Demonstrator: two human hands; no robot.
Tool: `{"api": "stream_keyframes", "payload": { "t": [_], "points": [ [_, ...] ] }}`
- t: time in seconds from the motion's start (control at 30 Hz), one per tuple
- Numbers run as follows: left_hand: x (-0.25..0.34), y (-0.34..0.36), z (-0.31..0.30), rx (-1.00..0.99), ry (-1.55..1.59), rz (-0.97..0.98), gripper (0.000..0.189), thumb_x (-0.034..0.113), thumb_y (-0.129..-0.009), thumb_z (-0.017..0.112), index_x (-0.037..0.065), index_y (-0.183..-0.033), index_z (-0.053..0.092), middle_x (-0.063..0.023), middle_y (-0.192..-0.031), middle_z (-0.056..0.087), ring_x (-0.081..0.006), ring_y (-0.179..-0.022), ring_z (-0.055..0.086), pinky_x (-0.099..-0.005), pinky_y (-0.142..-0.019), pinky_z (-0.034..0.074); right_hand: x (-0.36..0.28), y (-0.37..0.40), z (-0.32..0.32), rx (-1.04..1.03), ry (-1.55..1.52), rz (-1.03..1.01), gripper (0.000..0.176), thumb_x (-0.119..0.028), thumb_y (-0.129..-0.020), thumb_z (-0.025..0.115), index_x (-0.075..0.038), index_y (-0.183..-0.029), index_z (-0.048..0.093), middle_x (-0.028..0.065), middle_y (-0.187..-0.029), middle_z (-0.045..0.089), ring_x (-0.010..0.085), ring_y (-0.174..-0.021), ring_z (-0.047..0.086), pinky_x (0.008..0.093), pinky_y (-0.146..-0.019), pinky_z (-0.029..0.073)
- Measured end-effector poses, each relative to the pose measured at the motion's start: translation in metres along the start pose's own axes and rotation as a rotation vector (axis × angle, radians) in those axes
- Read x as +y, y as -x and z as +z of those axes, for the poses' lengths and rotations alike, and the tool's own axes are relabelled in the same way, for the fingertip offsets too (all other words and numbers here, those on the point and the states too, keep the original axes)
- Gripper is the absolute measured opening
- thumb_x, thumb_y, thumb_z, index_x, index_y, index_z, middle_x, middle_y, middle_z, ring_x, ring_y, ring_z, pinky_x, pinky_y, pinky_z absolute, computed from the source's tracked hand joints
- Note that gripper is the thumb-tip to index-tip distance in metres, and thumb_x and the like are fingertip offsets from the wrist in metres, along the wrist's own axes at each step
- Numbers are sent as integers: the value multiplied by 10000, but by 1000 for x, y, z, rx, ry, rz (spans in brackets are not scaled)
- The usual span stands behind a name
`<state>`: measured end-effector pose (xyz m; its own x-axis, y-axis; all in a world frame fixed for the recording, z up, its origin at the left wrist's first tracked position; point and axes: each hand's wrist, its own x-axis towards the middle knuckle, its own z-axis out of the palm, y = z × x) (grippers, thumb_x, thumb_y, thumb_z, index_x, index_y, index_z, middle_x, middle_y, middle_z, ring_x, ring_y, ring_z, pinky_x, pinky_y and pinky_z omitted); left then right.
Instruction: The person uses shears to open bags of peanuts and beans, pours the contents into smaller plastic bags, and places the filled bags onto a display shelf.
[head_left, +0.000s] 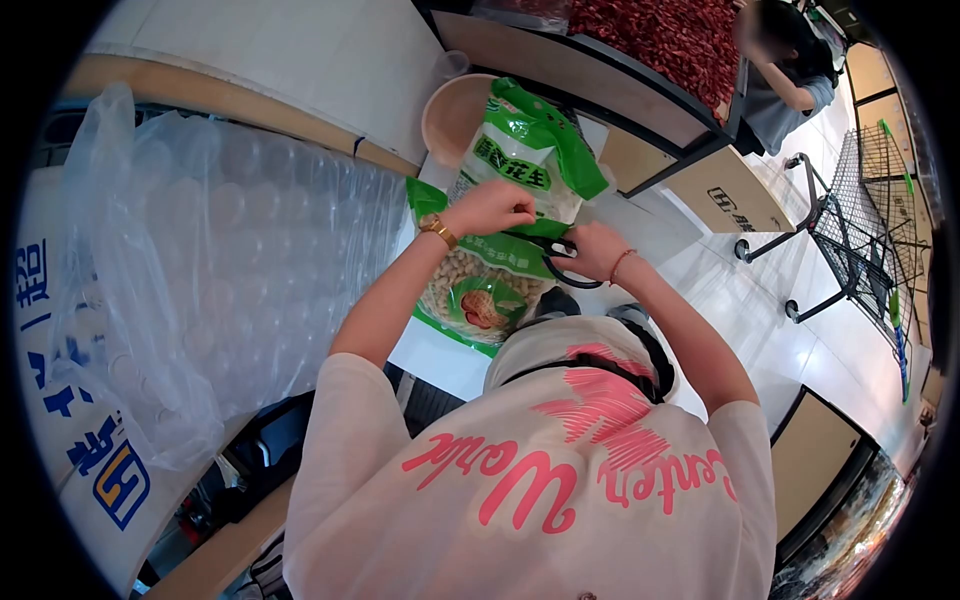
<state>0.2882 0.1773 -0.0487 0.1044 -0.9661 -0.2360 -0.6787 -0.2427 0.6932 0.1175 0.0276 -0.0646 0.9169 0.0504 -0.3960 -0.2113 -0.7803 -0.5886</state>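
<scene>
My left hand (492, 207), with a gold watch on its wrist, is closed at the top of a green and clear bag of peanuts (462, 285). The fingers are curled, and the exact pinch point is partly hidden. In my right hand (596, 252) are black-handled scissors (572, 280), their blades pointing left across the bag's upper green band. The shelled nuts show through the clear front, above a round peanut picture. Just beyond lies a second green and white bag (535, 150) with dark printed characters.
A pinkish bowl (450, 118) stands behind the bags. Clear plastic packaging with round shapes (250, 260) covers the left side. A bin of red wrapped items (650, 40) is at the top. Another person (785, 95) is beside it, near a wire shopping cart (850, 220).
</scene>
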Motion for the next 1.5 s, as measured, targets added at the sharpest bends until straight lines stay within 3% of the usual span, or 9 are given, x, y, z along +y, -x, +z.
{"api": "stream_keyframes", "payload": {
  "t": [0.07,0.27,0.37,0.47,0.8,0.97,1.07,1.17,1.5],
  "points": [
    [0,1,-2,7,41,-9,159,188,-808,597,38,-849,630,-89,-804,642,-233,-731,606,-331,-655,467,-19,8,-13,-134,170,150,724,-671,-709,534,-42,-1061,584,187,-813,651,331,-782,633,403,-740,499],
    [1,5,-6,30,37,2,168,192,-808,601,33,-855,633,-86,-806,645,-226,-732,610,-326,-660,470,4,21,0,-145,10,21,895,-749,-670,505,45,-1084,507,260,-887,625,369,-836,621,424,-786,480],
    [2,5,-5,32,49,8,169,192,-808,601,33,-853,634,-86,-807,646,-226,-730,610,-325,-661,471,3,34,-2,-33,-50,13,901,-743,-659,527,63,-1062,504,261,-855,626,367,-813,625,418,-762,487],
    [2,4,-5,24,49,8,164,191,-808,599,35,-848,635,-86,-806,646,-229,-728,609,-326,-658,470,-5,34,-10,-138,-26,136,874,-732,-659,541,64,-1019,526,256,-830,628,369,-790,625,413,-738,493],
    [-1,3,-1,58,24,54,142,189,-780,597,54,-803,636,-91,-768,638,-241,-711,610,-342,-634,468,-17,6,-7,-111,-157,56,815,-715,-662,564,48,-948,591,238,-775,629,374,-740,619,408,-706,488],
    [1,3,-2,37,2,33,154,178,-803,592,33,-834,634,-92,-799,641,-241,-733,607,-339,-655,468,-22,-2,-16,-213,9,83,654,-626,-738,576,25,-762,638,177,-618,603,332,-585,594,395,-599,475],
    [0,4,-3,52,38,23,153,176,-801,594,32,-833,635,-92,-797,639,-241,-732,604,-335,-653,468,-19,-1,-18,-151,74,-19,674,-654,-732,561,12,-679,646,171,-569,587,337,-557,590,398,-582,481],
    [-2,5,-2,75,47,32,152,175,-798,600,31,-827,635,-92,-794,637,-238,-728,602,-331,-651,467,-28,-8,-21,-243,129,95,779,-746,-689,506,18,-675,655,194,-672,627,327,-672,631,403,-651,502],
    [-5,14,-4,152,124,-26,171,174,-783,638,10,-831,636,-97,-754,636,-195,-681,603,-302,-636,468,-35,-22,-25,-231,296,34,786,-754,-724,417,-12,-765,675,183,-784,653,323,-748,645,403,-694,508]
  ]
}}
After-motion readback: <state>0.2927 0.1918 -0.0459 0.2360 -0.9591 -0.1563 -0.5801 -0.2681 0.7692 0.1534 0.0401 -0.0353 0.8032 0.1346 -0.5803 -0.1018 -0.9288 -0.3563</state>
